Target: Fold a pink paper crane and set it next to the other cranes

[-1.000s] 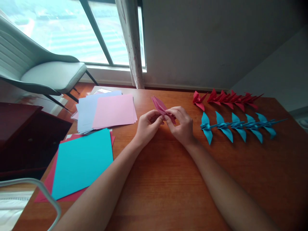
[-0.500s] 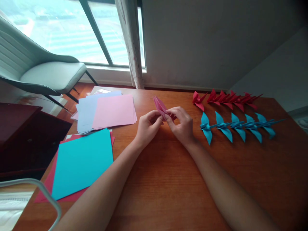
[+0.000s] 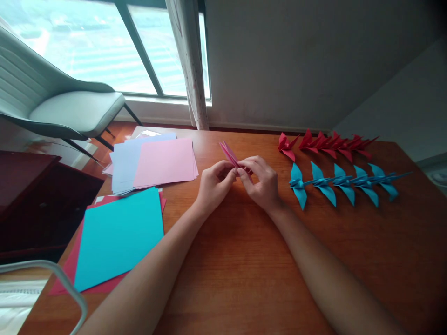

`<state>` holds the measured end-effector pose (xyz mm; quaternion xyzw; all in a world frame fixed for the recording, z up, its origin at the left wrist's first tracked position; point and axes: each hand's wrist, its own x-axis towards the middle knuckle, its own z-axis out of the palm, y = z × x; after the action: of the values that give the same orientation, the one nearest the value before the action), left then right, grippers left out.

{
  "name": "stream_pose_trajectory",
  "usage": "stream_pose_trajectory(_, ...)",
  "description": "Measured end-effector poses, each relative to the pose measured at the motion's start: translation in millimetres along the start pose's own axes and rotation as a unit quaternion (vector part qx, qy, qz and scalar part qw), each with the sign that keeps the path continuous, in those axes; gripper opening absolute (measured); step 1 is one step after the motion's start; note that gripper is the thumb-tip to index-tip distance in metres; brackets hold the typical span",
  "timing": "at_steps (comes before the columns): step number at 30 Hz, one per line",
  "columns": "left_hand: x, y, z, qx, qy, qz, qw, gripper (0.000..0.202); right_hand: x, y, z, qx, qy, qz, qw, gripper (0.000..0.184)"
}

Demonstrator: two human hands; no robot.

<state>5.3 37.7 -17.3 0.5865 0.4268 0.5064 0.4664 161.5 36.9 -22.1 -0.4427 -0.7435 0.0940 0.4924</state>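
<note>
Paper pinch: left hand (image 3: pixel 213 184) and right hand (image 3: pixel 263 184), right of the pink stack (image 3: pixel 164 162), each grip pinched the near end of the pink fold (image 3: pixel 228 152), held just above the counter (image 3: pixel 237 260) | judged: edges needed aligning before a firm crease | blue cranes (image 3: pixel 335 182) lay farther right of the stack.

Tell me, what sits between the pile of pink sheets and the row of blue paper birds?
In the head view, the left hand and right hand meet there, both pinching a folded pink paper over the wooden table.

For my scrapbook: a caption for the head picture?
Left hand and right hand hold pink origami beside red cranes and blue cranes.
</note>
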Motion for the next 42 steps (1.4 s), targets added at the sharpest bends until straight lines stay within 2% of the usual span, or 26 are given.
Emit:
stream_pose_trajectory(11, 1.1, 3.2, 0.0, -0.044, 0.006, -0.014, 0.999, 0.014, -0.1, -0.1, 0.8, 0.028, -0.017, 0.016, 0.999, 0.016)
stream_pose_trajectory(27, 0.6, 0.3, 0.4, -0.005, 0.002, 0.002, 1.000, 0.012, 1.4, -0.5, 3.5, 0.050, 0.017, 0.062, 0.997, 0.015)
stream_pose_trajectory(32, -0.2, 1.0, 1.1, -0.006, 0.002, -0.002, 1.000, 0.015, -1.7, 1.7, 7.1, 0.076, 0.055, 0.115, 0.989, 0.019)
stream_pose_trajectory(36, -0.3, 3.2, 0.5, -0.004, 0.001, -0.006, 1.000, 0.021, 0.2, 2.0, 6.9, 0.126, 0.068, 0.167, 0.976, 0.012)
stream_pose_trajectory(42, 2.7, 1.8, -2.2, -0.016, 0.044, -0.023, 0.999, 0.023, 4.6, 2.6, 4.1, 0.233, 0.068, 0.249, 0.938, 0.021)
